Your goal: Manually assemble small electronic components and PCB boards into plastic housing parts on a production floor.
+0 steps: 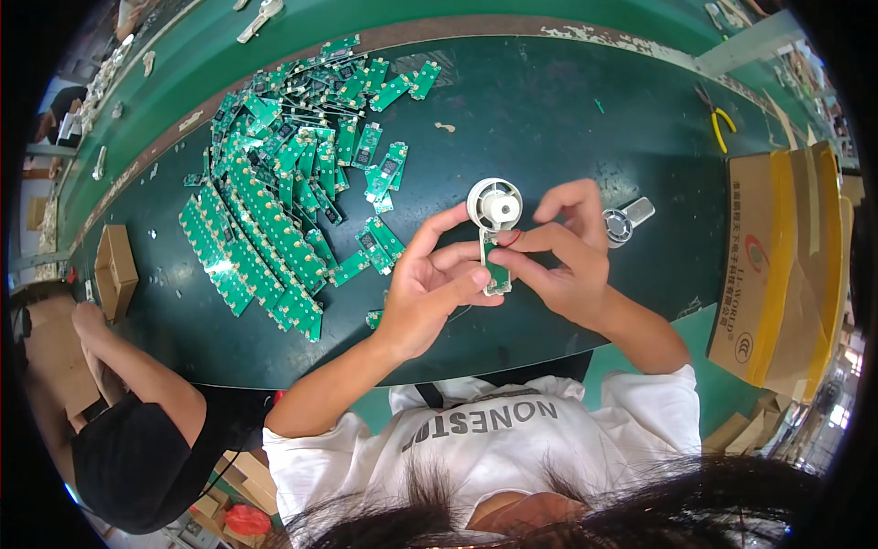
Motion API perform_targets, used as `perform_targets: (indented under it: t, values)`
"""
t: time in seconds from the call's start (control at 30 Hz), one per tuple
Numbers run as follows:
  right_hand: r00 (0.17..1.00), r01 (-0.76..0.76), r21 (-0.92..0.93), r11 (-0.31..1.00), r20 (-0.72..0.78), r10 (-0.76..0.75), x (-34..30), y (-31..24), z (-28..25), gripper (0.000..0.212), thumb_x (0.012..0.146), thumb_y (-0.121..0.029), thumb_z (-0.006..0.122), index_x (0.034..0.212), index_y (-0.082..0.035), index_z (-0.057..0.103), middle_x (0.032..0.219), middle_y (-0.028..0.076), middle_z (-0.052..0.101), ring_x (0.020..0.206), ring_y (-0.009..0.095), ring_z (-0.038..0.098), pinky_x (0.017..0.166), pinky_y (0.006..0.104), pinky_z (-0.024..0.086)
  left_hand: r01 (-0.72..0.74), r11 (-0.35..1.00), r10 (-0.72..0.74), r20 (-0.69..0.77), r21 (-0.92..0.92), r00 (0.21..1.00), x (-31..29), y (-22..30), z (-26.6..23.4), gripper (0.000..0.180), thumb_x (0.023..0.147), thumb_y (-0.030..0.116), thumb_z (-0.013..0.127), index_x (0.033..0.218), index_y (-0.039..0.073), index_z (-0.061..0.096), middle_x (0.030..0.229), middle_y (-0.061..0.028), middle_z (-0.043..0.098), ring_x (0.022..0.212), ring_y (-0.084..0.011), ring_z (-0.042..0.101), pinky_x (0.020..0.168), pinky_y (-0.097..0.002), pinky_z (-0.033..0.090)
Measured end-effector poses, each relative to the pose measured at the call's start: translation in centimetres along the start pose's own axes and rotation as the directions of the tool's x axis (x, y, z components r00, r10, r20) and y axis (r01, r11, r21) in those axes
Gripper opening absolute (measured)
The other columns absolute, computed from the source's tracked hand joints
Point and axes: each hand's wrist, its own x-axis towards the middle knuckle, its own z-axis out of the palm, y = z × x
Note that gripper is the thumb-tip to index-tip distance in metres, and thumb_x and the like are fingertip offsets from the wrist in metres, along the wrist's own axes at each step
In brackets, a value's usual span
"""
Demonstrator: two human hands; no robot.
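Left hand (pixel 428 282): curled, fan (pixel 495 209) held between thumb and fingers. Right hand (pixel 569 252): bent in from right, thumb at board (pixel 497 273); pinch unclear.

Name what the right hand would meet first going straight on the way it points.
The right hand would likely meet the white fan piece first, with the left hand beyond it; exact depth is unclear.

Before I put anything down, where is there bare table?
Beyond the left hand and right hand, the table between the circuit boards and yellow-handled pliers is open, bar small scraps. Another patch lies between the loose fan part and the cardboard box. Circuit boards crowd the left.
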Motion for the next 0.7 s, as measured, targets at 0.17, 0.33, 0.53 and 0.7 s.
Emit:
perform_targets:
  t: [0.17, 0.33, 0.53, 0.7]
  values:
    - [0.981, -0.148, 0.405, 0.902, 0.176, 0.082, 0.1, 1.3, 0.1, 0.015, 0.072, 0.001, 0.075, 0.084, -0.001, 0.065, 0.091, 0.009, 0.053, 0.075, 0.015, 0.056, 0.064, 0.0260, 0.050, -0.034, 0.986, 0.052, -0.108, 0.161, 0.993, 0.1, 0.2, 0.5, 0.048, 0.087, -0.003, 0.058, 0.128, 0.003, 0.033, 0.105, -0.0181, 0.063, 0.090, -0.0237, 0.066, 0.071, -0.0319, 0.059]
    - [0.996, 0.067, 0.153, 0.986, 0.047, -0.075, 0.2, 1.0, 0.2, 0.023, 0.065, 0.003, 0.075, 0.084, -0.005, 0.066, 0.082, 0.004, 0.059, 0.067, 0.016, 0.055, 0.057, 0.0289, 0.041, -0.131, 0.961, 0.154, -0.078, 0.243, 0.985, -0.1, -0.5, 0.4, 0.047, 0.086, -0.006, 0.058, 0.125, 0.002, 0.033, 0.101, -0.0170, 0.063, 0.088, -0.0217, 0.066, 0.068, -0.0288, 0.058]
    - [0.951, 0.298, -0.107, 0.949, 0.124, -0.284, 0.1, 1.2, -0.3, 0.028, 0.060, -0.006, 0.072, 0.087, -0.006, 0.066, 0.082, 0.003, 0.061, 0.067, 0.016, 0.057, 0.060, 0.0298, 0.040, -0.142, 0.906, 0.186, -0.074, 0.399, 0.980, 0.2, -0.7, 0.5, 0.044, 0.084, -0.007, 0.058, 0.121, 0.001, 0.034, 0.094, -0.0131, 0.063, 0.078, -0.0152, 0.064, 0.063, -0.0263, 0.057]
    - [0.919, 0.393, -0.303, 0.868, 0.117, -0.375, 0.0, 0.7, -0.2, 0.031, 0.058, -0.012, 0.067, 0.087, -0.005, 0.066, 0.084, 0.003, 0.062, 0.068, 0.016, 0.059, 0.061, 0.0293, 0.042, -0.135, 0.874, 0.202, -0.096, 0.466, 0.975, 0.3, -0.5, 0.6, 0.041, 0.084, -0.006, 0.059, 0.116, 0.001, 0.035, 0.092, -0.0107, 0.059, 0.074, -0.0124, 0.063, 0.060, -0.0247, 0.056]
